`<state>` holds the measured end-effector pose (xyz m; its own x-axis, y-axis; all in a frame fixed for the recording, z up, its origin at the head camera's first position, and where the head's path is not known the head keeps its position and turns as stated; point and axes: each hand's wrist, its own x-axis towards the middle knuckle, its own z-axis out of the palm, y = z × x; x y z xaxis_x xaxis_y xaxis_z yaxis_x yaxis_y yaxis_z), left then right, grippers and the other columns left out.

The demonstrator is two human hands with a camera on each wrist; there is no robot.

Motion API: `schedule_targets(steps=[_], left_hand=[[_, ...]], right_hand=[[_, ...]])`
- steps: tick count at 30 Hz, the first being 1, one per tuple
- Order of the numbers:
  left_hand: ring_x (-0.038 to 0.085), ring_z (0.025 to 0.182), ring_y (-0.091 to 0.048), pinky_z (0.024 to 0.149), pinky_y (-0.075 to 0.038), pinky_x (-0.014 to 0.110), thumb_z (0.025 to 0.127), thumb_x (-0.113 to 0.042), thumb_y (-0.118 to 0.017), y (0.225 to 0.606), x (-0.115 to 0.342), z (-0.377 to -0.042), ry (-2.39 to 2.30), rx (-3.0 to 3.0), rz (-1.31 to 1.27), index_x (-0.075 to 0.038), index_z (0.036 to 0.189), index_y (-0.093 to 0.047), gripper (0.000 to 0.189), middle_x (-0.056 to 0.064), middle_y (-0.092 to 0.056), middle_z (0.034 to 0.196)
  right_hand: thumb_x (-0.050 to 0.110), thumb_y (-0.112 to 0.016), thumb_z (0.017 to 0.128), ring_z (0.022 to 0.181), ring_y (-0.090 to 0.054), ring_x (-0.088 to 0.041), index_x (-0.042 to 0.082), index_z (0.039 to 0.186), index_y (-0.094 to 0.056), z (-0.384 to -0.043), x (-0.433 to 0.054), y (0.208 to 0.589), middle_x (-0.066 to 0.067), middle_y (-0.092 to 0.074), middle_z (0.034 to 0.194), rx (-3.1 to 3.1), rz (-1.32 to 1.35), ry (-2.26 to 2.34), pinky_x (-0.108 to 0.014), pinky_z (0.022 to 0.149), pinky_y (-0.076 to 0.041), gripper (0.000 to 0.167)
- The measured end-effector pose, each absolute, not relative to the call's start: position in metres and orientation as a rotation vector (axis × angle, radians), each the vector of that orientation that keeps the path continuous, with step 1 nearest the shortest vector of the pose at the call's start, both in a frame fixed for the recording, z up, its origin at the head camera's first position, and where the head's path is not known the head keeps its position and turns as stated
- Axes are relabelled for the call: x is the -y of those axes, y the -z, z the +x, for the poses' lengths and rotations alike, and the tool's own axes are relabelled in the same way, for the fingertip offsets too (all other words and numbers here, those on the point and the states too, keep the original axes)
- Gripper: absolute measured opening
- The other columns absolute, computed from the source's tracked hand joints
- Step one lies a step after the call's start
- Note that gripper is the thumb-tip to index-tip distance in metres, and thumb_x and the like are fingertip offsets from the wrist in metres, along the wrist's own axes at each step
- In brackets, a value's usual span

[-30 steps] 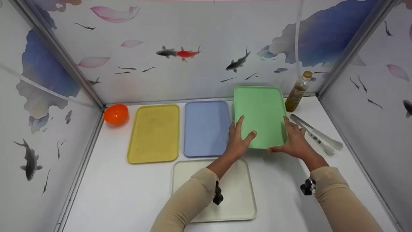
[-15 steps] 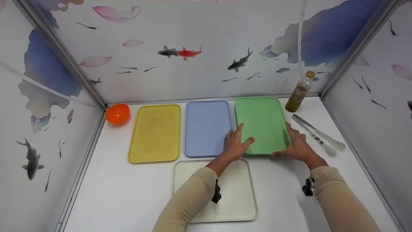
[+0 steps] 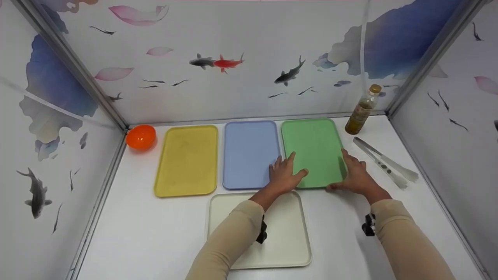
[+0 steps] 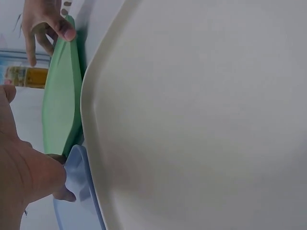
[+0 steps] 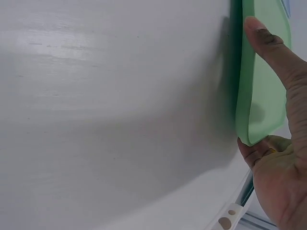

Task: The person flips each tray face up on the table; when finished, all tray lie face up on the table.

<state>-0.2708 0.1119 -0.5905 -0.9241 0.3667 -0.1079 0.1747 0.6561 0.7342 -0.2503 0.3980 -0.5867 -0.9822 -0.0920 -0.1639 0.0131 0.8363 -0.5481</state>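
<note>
A green tray (image 3: 313, 146) lies on or just above the white table at the right of the row; shadow shows under its near edge in the right wrist view. My right hand (image 3: 356, 177) grips its near right corner, with the thumb (image 5: 268, 43) on the near rim and the fingers at the right side. My left hand (image 3: 284, 177) is at the near left corner, fingers spread along the left edge and over the blue tray's (image 3: 251, 155) right border. Its thumb is held out above the green surface.
A yellow tray (image 3: 186, 161) lies left of the blue one, with an orange bowl (image 3: 141, 137) at the far left. A cream tray (image 3: 272, 245) lies in front, under my left forearm. A bottle (image 3: 362, 111) and tongs (image 3: 385, 163) are on the right. Walls enclose the table.
The green tray has come down and toward me, from raised near the back wall to level beside the blue tray. Both hands moved down with it, and the left thumb stays off its surface.
</note>
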Motion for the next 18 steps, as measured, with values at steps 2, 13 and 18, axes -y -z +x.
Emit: schedule_targets(steps=[2, 13, 18], left_hand=[[0.043, 0.172, -0.018, 0.135, -0.012, 0.071, 0.108, -0.057, -0.051, 0.59, -0.112, -0.27, -1.105, -2.633, 0.438, -0.015, 0.177, -0.024, 0.085, 0.018, -0.045, 0.174], [0.043, 0.172, -0.014, 0.135, -0.009, 0.072, 0.104, -0.065, -0.056, 0.602, -0.111, -0.272, -1.133, -2.572, 0.405, -0.026, 0.179, -0.018, 0.092, 0.024, -0.035, 0.178], [0.043, 0.172, -0.016, 0.136, -0.013, 0.069, 0.109, -0.064, -0.052, 0.587, -0.102, -0.27, -1.064, -2.567, 0.464, -0.026, 0.178, -0.02, 0.086, 0.025, -0.027, 0.181]], right_hand=[[0.048, -0.104, 0.074, 0.149, -0.027, -0.063, -0.002, 0.175, -0.001, -0.25, -0.397, 0.587, -0.045, -0.021, 0.173, -2.822, -0.057, 0.846, -0.077, 0.121, -0.035, 0.153], [0.051, -0.103, 0.075, 0.148, -0.028, -0.063, -0.003, 0.175, -0.002, -0.251, -0.392, 0.591, -0.044, -0.021, 0.173, -2.807, -0.077, 0.813, -0.078, 0.121, -0.035, 0.152], [0.055, -0.1, 0.077, 0.144, -0.03, -0.063, -0.005, 0.175, -0.004, -0.251, -0.393, 0.59, -0.044, -0.022, 0.173, -2.818, -0.103, 0.761, -0.079, 0.117, -0.037, 0.15]])
